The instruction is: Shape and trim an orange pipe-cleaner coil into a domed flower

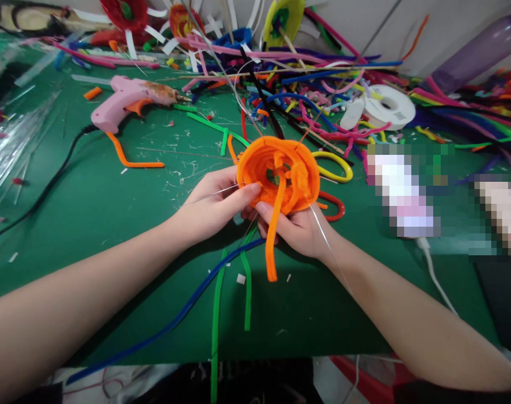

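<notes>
Between my hands is an orange cup-shaped piece made of coiled pipe cleaners (249, 160), its hollow side facing me. A loose orange strip (272, 252) hangs out over its near rim, and several thin wires stick outward from it. My left hand (217, 196) grips the left edge, thumb on the inside wall. From below and the right, my right hand (295, 230) is closed on the near rim, thumb beside the hanging strip. The fingers under the piece are mostly hidden. Green pipe cleaners (247, 292) and a long blue pipe cleaner (188, 303) extend below my hands.
A pink glue gun (123, 101) lies at left with its black cord (65, 174). Piled pipe cleaners (305, 73) and a white ribbon spool (390, 106) are at the back. A purple bottle (478, 53) leans at right, near a blurred device with a white cable (436, 275).
</notes>
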Demonstrator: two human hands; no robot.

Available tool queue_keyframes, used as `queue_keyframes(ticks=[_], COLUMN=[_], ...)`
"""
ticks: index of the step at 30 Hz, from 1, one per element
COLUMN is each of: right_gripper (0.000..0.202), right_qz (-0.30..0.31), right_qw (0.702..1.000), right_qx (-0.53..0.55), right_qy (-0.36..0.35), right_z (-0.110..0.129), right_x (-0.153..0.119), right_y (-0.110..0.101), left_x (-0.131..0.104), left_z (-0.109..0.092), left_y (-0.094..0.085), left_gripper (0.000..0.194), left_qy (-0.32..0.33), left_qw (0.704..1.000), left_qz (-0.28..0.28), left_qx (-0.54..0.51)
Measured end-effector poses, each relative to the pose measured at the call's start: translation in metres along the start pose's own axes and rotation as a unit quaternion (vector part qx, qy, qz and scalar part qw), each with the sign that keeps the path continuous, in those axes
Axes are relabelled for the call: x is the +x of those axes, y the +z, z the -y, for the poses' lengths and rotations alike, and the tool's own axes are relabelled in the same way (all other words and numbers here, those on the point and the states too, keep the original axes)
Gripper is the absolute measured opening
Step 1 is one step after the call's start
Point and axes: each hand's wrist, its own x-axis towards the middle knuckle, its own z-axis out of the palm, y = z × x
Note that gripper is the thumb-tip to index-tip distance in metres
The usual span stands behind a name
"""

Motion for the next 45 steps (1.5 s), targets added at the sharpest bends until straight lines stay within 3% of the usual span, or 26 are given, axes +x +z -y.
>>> queue_keyframes(ticks=[20, 34, 45], right_gripper=[0.029, 0.028, 0.033], right_qz=[0.005, -0.001, 0.004], right_qw=[1.000, 0.999, 1.000], right_qx=[0.007, -0.012, 0.009], right_qy=[0.005, -0.036, -0.012], right_z=[-0.0037, -0.0073, -0.0019], right_x=[0.0000, 0.0012, 0.0000], right_y=[0.0006, 0.0007, 0.0009], left_x=[0.0006, 0.0006, 0.0005], left_z=[0.0007, 0.0031, 0.0059], left_y=[0.0007, 0.0008, 0.0001], left_gripper=[0.026, 0.021, 0.024], left_qy=[0.000, 0.019, 0.034], left_qw=[1.000, 1.000, 0.999], left_qz=[-0.010, -0.011, -0.007], left_qx=[0.019, 0.021, 0.030])
